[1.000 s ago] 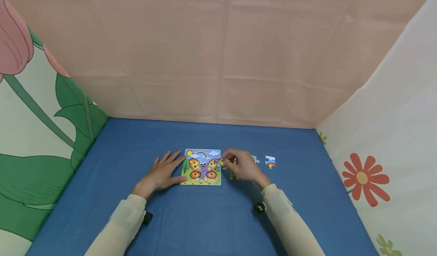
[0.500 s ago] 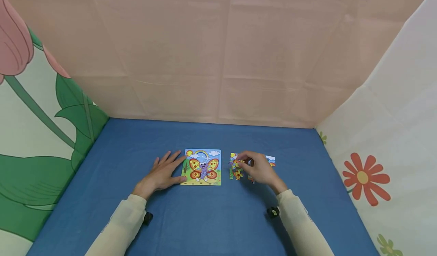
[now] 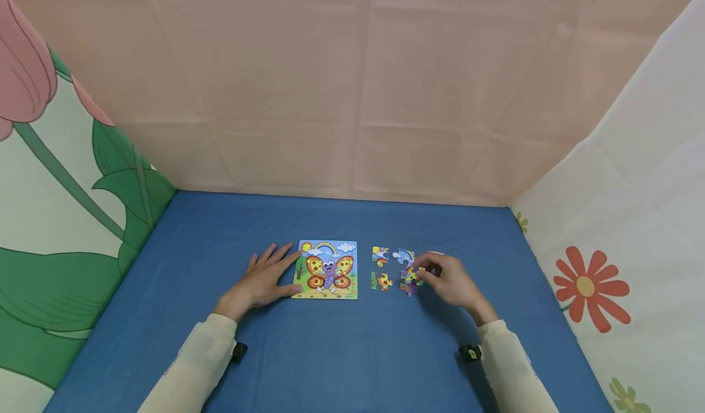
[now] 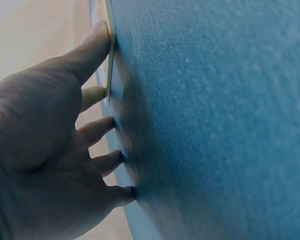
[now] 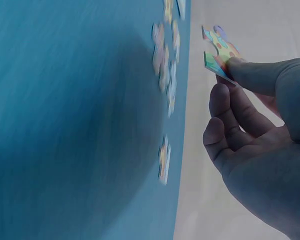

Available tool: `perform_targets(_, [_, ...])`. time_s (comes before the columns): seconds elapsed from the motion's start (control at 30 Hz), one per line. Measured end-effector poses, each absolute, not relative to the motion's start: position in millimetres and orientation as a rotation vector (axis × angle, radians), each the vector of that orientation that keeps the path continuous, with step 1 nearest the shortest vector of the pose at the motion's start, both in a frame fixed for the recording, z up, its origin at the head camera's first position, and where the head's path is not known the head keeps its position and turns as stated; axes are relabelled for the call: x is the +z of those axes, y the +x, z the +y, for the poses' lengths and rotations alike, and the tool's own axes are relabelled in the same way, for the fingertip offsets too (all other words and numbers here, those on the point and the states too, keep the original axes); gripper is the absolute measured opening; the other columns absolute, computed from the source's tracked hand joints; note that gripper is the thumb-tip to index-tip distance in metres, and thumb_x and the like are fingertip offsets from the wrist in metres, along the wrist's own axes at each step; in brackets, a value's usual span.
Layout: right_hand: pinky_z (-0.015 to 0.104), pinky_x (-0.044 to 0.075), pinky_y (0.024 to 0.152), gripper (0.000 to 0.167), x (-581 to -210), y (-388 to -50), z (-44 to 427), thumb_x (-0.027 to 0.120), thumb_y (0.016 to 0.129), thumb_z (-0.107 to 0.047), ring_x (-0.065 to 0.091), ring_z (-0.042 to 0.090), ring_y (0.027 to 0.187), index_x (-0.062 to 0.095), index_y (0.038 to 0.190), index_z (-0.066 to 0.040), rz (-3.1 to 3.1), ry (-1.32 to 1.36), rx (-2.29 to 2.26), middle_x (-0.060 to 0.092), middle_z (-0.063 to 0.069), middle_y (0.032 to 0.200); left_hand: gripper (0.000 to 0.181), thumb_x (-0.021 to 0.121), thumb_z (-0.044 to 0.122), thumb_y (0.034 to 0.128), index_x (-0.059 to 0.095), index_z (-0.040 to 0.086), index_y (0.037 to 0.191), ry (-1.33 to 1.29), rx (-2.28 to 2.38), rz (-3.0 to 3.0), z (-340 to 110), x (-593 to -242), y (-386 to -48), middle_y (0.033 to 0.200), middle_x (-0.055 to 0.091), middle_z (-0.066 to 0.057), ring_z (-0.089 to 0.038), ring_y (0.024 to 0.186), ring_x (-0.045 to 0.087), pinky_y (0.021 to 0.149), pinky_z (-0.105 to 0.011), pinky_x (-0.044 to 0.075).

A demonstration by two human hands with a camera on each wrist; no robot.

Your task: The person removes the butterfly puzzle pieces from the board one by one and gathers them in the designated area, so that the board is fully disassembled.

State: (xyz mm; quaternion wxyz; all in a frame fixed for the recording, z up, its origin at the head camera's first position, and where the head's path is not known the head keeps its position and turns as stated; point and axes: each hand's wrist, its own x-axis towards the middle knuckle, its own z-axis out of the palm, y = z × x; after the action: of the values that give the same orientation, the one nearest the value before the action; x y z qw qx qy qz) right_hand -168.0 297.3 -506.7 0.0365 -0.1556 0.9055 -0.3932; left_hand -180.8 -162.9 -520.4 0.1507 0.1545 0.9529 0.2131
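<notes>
The square butterfly board lies flat on the blue table. My left hand rests at its left edge with spread fingers; in the left wrist view the thumb of the left hand touches the board's edge. My right hand pinches a puzzle piece above the other pieces; in the right wrist view, thumb and fingers of the right hand hold this yellow, green and orange piece off the table. Loose pieces lie right of the board, among them a rainbow piece and a green-edged one.
A sun-coloured piece lies at the upper left of the loose group. Another piece is mostly hidden behind my right hand. The blue table meets a beige cloth behind and printed cloths on both sides.
My right hand has moved to the right, away from the board and across the loose pieces, with a piece in its fingers. The left hand and the board have stayed put.
</notes>
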Motion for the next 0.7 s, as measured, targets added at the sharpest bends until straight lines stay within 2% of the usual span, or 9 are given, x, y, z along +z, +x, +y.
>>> perform_targets(0.4, [0.026, 0.057, 0.07, 0.014, -517.6, -156.6, 344.9, 0.076, 0.108, -0.005, 0.076, 0.019, 0.084, 0.081, 0.12, -0.012, 2.735, -0.382, -1.194, 0.082, 0.005, 0.102, 0.089, 0.08, 0.051, 0.1048, 0.04, 0.018, 0.177, 0.453, 0.607, 2.748, -161.9, -521.3, -180.0, 0.188, 0.026, -0.022, -0.06, 0.173, 0.015, 0.132, -0.089, 0.012])
perform_targets(0.7, [0.026, 0.06, 0.074, 0.012, -523.4, -158.1, 357.1, 0.076, 0.108, -0.008, 0.077, 0.015, 0.088, 0.081, 0.12, -0.009, 2.708, -0.315, -1.156, 0.082, 0.005, 0.102, 0.089, 0.079, 0.051, 0.1053, 0.039, 0.018, 0.178, 0.451, 0.604, 2.746, -162.6, -522.6, -180.7, 0.188, 0.025, -0.021, -0.06, 0.173, 0.015, 0.132, -0.089, 0.012])
